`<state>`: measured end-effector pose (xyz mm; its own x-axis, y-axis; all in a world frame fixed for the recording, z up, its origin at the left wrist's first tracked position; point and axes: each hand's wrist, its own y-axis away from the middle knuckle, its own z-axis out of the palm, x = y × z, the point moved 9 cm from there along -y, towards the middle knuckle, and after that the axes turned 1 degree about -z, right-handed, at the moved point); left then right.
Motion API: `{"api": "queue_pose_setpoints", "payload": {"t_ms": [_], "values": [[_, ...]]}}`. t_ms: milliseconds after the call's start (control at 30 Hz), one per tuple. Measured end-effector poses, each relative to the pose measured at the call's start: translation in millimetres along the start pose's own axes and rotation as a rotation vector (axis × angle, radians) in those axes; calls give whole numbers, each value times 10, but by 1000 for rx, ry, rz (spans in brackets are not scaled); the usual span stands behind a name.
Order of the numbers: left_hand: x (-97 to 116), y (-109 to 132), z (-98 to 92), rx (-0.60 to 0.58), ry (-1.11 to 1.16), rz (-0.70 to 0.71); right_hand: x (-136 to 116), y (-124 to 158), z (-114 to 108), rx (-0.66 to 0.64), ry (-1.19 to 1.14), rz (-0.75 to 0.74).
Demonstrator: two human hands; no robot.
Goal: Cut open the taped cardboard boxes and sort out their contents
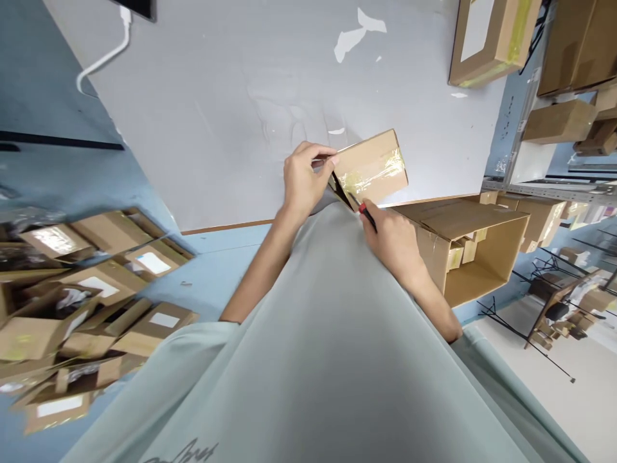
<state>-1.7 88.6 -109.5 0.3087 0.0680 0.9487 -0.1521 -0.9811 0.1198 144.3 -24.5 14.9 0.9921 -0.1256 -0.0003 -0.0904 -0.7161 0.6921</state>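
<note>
A small cardboard box (372, 166) with shiny clear tape along it lies at the near edge of the table, its end toward me partly parted in a dark gap. My left hand (308, 177) pinches that box at its left end, thumb and fingers closed on the cardboard edge. In my right hand (393, 235) is a tool with a red and black handle (367, 213), apparently a box cutter. Its tip is at the box's near left corner, by the gap. My fingers hide most of the handle.
A taped cardboard box (496, 42) stands at the table's far right. Torn white scraps (354, 40) and a white cable (103, 61) lie on the grey table (216, 128). Beside me at right is a large open carton (482, 276) with small boxes inside; several boxes (101, 283) pile up left.
</note>
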Motion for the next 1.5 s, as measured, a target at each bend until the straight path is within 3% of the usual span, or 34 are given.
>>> {"api": "queue_pose_setpoints", "payload": {"t_ms": [167, 333, 433, 533, 767, 967, 1167, 1500], "values": [[299, -8, 138, 3, -167, 115, 620, -139, -203, 195, -114, 56], [713, 75, 711, -70, -314, 289, 1071, -378, -223, 281, -194, 34], [745, 93, 1004, -102, -399, 327, 1180, -525, -215, 297, -220, -26], [650, 94, 1131, -131, -468, 319, 1224, -687, -211, 306, -221, -87], [513, 97, 1126, -148, -543, 272, 1191, -975, -242, 296, -168, -201], [522, 93, 1121, -134, -535, 240, 1150, -994, -284, 257, -173, -229], [589, 74, 1083, -126, -461, 197, 1099, -905, -309, 150, -112, -123], [644, 55, 1094, -150, -288, 220, 922, -712, -301, 128, 56, 82]]}}
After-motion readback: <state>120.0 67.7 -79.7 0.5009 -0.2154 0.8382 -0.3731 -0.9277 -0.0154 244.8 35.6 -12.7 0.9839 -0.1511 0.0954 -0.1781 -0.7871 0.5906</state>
